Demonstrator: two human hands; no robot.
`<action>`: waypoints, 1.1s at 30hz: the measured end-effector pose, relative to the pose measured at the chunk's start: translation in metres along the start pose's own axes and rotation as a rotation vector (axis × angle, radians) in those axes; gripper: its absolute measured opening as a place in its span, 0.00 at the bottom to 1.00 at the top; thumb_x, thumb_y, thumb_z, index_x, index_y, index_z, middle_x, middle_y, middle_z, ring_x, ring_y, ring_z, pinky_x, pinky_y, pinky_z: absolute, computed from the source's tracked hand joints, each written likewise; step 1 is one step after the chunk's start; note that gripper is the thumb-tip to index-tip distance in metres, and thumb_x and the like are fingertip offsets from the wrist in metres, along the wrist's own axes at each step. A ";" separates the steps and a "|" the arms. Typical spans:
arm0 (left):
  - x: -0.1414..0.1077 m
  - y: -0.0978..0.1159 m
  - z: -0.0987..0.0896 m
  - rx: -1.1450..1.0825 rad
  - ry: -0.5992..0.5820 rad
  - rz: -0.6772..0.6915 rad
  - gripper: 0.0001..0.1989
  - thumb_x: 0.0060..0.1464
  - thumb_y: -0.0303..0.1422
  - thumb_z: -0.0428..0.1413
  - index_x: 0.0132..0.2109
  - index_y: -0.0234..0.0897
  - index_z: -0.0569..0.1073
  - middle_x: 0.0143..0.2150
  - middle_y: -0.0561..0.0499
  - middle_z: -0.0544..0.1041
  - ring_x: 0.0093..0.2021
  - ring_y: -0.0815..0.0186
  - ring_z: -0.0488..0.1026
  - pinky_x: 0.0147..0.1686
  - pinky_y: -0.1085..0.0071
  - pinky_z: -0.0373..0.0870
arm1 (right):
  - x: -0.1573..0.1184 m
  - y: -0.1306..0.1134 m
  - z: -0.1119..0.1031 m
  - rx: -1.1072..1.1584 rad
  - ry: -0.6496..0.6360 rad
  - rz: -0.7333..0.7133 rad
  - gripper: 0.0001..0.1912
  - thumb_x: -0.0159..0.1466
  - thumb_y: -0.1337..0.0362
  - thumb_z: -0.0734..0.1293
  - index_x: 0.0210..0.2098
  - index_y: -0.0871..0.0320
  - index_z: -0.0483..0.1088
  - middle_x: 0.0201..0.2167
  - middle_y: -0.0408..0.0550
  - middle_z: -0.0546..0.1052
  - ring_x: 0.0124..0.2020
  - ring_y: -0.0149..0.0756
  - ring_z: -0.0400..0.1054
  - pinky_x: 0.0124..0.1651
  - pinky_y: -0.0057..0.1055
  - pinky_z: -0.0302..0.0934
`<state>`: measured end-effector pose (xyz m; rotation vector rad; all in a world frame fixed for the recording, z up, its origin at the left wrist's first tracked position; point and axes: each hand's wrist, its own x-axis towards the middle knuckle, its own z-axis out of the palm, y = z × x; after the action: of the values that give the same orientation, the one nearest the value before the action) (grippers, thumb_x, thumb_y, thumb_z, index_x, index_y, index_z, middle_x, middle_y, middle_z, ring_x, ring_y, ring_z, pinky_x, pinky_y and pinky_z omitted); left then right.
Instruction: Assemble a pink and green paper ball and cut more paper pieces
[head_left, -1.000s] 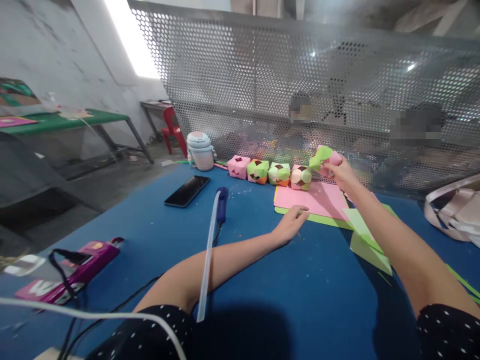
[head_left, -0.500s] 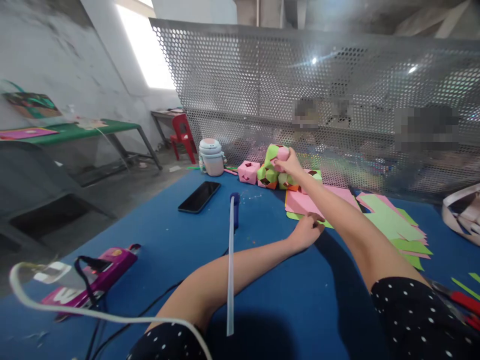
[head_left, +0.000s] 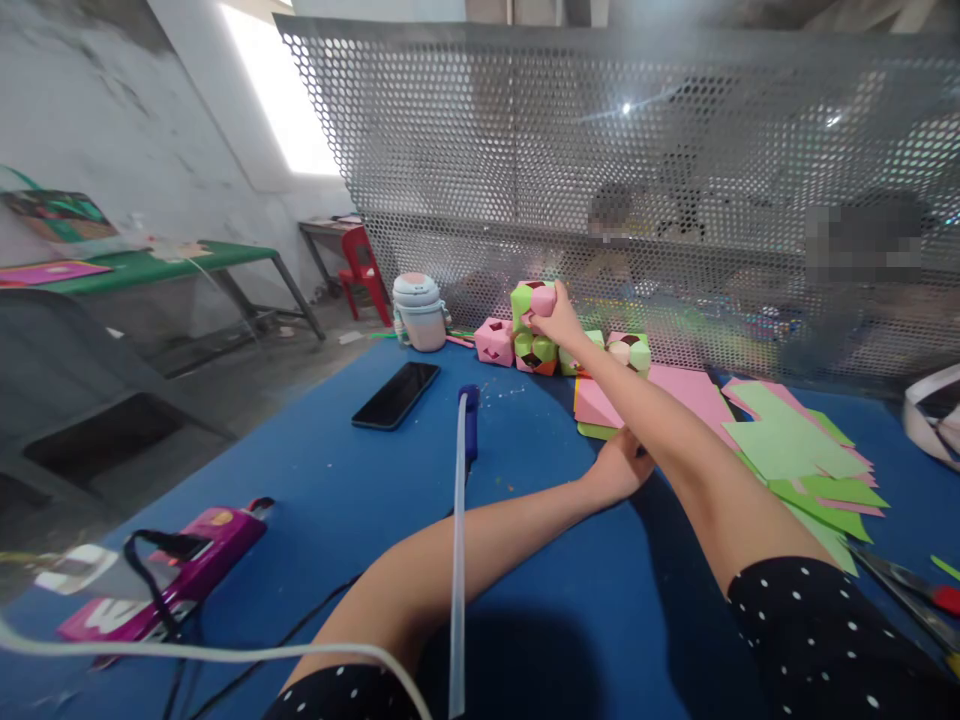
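While stretched forward, right hand (head_left: 556, 318) around paper cube (head_left: 532, 300).

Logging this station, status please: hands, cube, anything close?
Right hand shut on paper cube, above row of cubes. Left hand flat on blue table. Phone apart.

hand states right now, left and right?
Left hand: resting on the blue table, partly hidden by the right arm; open or shut cannot be told.
Right hand: closed on a pink-and-green paper cube.
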<state>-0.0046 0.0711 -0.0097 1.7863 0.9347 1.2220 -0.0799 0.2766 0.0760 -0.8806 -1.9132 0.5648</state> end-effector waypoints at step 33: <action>0.003 -0.011 0.001 0.175 0.032 -0.083 0.10 0.53 0.23 0.53 0.42 0.33 0.75 0.42 0.45 0.76 0.43 0.62 0.74 0.48 0.64 0.71 | -0.048 -0.018 -0.108 -0.136 -0.023 -0.020 0.40 0.63 0.51 0.66 0.68 0.60 0.49 0.70 0.57 0.53 0.70 0.49 0.47 0.70 0.48 0.44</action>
<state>-0.0042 0.0782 -0.0188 1.8473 1.1535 1.1485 0.0250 0.2312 0.1121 -0.9434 -1.9972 0.4379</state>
